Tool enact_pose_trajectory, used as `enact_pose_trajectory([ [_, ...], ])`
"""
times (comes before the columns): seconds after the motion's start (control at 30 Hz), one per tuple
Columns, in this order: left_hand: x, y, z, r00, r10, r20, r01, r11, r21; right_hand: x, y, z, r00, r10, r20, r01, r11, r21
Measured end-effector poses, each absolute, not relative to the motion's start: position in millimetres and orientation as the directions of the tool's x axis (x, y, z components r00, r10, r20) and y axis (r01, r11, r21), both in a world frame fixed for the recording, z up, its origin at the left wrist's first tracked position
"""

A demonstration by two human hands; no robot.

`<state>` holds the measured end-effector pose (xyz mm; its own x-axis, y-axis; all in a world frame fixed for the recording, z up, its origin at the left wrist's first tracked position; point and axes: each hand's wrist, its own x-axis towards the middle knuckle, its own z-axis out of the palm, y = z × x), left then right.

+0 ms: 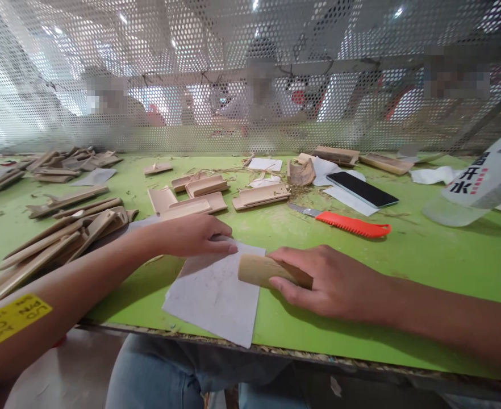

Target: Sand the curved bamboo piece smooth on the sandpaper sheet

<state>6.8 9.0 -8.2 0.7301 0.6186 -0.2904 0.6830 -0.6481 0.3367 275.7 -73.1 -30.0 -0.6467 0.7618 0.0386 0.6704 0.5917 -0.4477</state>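
My right hand (329, 281) is closed around a short bamboo piece (253, 269), its rounded outer side facing up. One end of the bamboo sticks out over the right edge of a grey-white sheet of paper (216, 292). The sheet lies at the table's front and hangs slightly past the edge. My left hand (197, 235) rests at the sheet's upper edge with fingers curled and thumb against it; the fingertips are partly hidden. Beyond my right hand lies a knife with an orange-red handle (353, 224), blade pointing left.
Split bamboo pieces (261, 196) lie mid-table, with a larger pile (69, 238) beside my left forearm. A phone (362, 190) rests on white paper at right, near a tilted plastic bottle (476, 182). A perforated metal screen (216, 74) stands behind; people sit beyond it.
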Motion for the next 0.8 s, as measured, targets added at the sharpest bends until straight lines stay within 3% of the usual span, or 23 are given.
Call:
enact_pose_trajectory([
  [0.8,6.1,9.8,-8.5,0.72,0.629,-0.293,0.694,-0.642,0.325,278.0,-69.6,-32.5,-0.649,0.758,0.07,0.682,0.62,-0.387],
])
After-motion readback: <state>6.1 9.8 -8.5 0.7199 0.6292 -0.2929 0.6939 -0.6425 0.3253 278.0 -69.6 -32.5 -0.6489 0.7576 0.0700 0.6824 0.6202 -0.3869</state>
